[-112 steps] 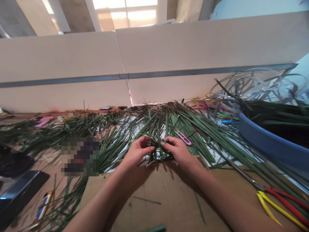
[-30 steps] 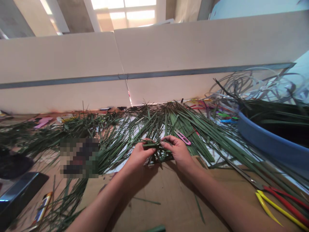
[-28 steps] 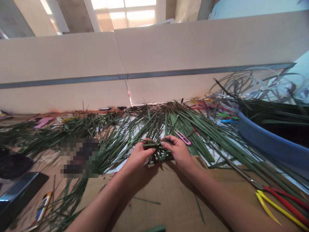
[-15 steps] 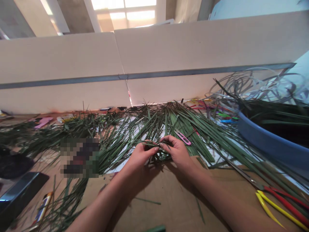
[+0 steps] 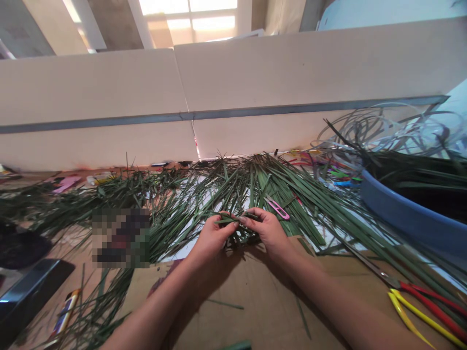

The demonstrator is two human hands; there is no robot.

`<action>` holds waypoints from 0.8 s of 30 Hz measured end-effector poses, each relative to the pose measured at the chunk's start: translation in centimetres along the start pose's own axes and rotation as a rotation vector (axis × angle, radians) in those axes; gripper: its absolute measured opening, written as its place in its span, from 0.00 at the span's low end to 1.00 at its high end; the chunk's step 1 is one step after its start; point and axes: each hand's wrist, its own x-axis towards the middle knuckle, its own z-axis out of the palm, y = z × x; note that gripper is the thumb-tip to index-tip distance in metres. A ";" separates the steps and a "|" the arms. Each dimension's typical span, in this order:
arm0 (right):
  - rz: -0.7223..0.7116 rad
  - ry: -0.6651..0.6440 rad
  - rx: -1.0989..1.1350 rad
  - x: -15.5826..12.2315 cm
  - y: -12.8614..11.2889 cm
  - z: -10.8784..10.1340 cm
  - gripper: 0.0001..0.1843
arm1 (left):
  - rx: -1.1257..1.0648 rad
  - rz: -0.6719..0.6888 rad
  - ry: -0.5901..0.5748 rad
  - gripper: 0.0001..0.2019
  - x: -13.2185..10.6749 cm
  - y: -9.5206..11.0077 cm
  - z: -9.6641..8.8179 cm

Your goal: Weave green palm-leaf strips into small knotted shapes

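Note:
Both hands meet at the centre, just above the near edge of a pile of green leaf strips (image 5: 233, 180). My left hand (image 5: 215, 234) pinches a few narrow leaf strips (image 5: 226, 219) between thumb and fingers. Close beside it, my right hand (image 5: 268, 228) is closed on the same strips, its thumb and fingertips almost touching the left thumb. Below the fingers the strips hang in a small tangle, partly hidden by the hands. Pink thread snips (image 5: 279, 208) lie on the leaves just beyond my right hand.
A blue tub (image 5: 408, 209) of leaves stands at right, with pale coiled strips (image 5: 375, 126) behind. Red-handled scissors (image 5: 430, 296) and a yellow-handled tool (image 5: 404, 311) lie at front right. Cardboard (image 5: 233, 291) is under my forearms. A glue tube (image 5: 65, 311) and a dark box (image 5: 36, 296) sit left.
The fingers of my right hand have shifted slightly on the leaf strips, and a strip end now shows above them. Both hands stay in nearly the same place.

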 end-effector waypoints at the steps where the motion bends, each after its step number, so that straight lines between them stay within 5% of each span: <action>1: -0.006 0.002 0.015 0.0 0.0 0.0 0.22 | 0.017 0.006 -0.004 0.14 0.0 0.0 0.0; 16: 0.009 -0.004 0.142 0.0 0.1 0.1 0.21 | -0.043 -0.084 -0.056 0.17 -0.6 0.9 0.2; 24: -0.033 0.080 0.162 0.3 0.1 0.0 0.22 | -0.020 -0.045 0.010 0.17 -0.6 0.8 -0.2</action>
